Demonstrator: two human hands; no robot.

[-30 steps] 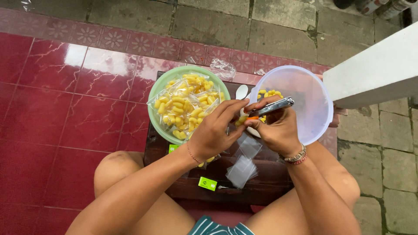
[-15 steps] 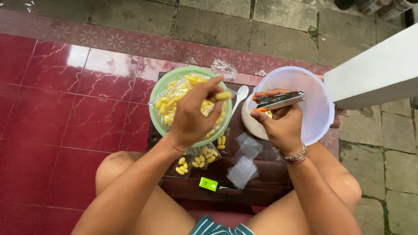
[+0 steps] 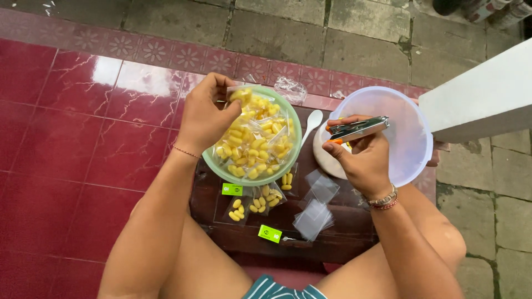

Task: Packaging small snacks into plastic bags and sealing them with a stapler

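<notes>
Since half a second ago, your left hand [image 3: 206,116] has moved from the middle of the green bowl [image 3: 213,164] to its far left rim, where the fingers pinch a small clear packet of yellow pieces [image 3: 239,94] above the heap of the same packets. Your right hand [image 3: 363,158] stays over the near left edge of the clear plastic bowl [image 3: 407,138], closed around a metal stapler with orange parts [image 3: 359,129], held almost level. Both bowls stand on a dark low table [image 3: 354,235] between your knees. Near the green bowl lie three filled packets [image 3: 260,200], two green paper labels [image 3: 270,233] and some empty clear bags [image 3: 317,207]. A white spoon [image 3: 311,123] lies between the two bowls. Crumpled clear plastic [image 3: 290,87] rests on the red tiles beyond the bowl, and a white ledge [image 3: 482,94] comes close to the right side of the clear bowl.
</notes>
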